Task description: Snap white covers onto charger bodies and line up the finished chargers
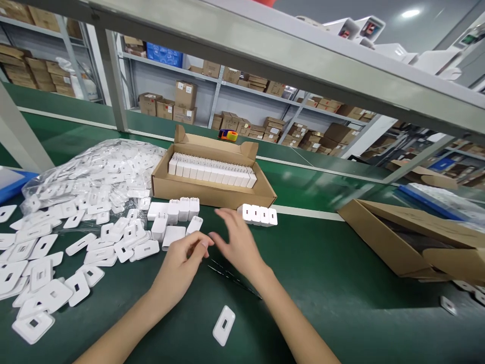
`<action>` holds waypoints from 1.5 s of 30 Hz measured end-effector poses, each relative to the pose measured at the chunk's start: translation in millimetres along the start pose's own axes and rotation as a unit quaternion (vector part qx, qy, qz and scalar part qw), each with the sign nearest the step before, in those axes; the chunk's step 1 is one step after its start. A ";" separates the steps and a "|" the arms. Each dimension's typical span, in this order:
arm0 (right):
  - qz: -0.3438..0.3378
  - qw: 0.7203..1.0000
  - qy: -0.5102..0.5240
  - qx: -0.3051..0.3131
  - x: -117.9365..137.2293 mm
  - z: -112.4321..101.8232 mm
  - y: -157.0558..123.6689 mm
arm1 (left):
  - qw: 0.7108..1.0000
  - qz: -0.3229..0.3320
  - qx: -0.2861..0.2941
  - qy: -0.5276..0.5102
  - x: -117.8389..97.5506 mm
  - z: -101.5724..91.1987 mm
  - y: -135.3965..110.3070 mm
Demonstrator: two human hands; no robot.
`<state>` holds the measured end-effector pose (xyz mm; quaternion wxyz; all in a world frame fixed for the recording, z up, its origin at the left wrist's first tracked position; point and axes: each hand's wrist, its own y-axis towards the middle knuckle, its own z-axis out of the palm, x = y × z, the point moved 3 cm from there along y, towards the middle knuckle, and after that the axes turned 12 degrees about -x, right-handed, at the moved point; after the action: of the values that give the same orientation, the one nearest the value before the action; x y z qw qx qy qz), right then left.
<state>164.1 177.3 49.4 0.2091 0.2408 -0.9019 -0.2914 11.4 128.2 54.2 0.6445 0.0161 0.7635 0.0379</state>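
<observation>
My left hand [181, 265] is closed, thumb and forefinger pinched together; whatever they may hold is hidden. Close to its fingertips is my right hand [241, 248], fingers and thumb apart with nothing between them. Just beyond the right fingers stands a row of white USB charger blocks [259, 215], ports facing me. Several white chargers with prongs [173, 211] stand behind my left hand. Dark thin tweezers [234, 280] lie under my right wrist. One white plastic cover plate with a slot [224, 325] lies on the green table between my forearms.
Loose white cover plates [41, 275] spread over the left, beside a clear plastic bag of them [102, 169]. An open cardboard box [212, 191] holds rows of chargers at the back. Another open carton [401, 242] sits to the right. A metal shelf beam [265, 45] crosses overhead.
</observation>
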 end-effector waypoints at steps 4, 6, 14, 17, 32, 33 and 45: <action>0.038 0.987 0.144 0.063 32.6 26.2 13.6 | 0.984 0.124 -0.107 0.077 -4.0 -18.0 5.1; 0.104 0.973 0.201 0.051 32.0 30.6 18.5 | 0.975 0.152 -0.124 0.105 -3.8 -24.4 8.2; 0.359 0.792 0.490 0.057 32.7 -22.7 -15.6 | 0.978 0.176 0.029 0.108 0.4 -6.9 2.0; 0.451 0.653 0.602 0.094 51.5 -29.0 -40.1 | 0.962 0.259 0.081 0.020 -2.4 2.9 -7.4; 0.087 0.973 0.081 0.198 36.7 -66.0 -127.9 | 0.993 -0.047 0.110 -0.025 9.3 12.1 -5.6; 0.102 0.972 0.083 0.195 35.8 -65.5 -128.4 | 0.991 -0.049 0.120 -0.026 8.0 12.9 -6.4; 0.100 0.979 0.000 0.178 32.2 -70.7 -133.5 | 0.976 -0.066 0.190 -0.083 9.7 21.0 -17.3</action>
<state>216.8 34.0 25.9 0.1906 0.1823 -0.9590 -0.1037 30.9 112.4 39.8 0.6917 0.0907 0.7003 -0.1514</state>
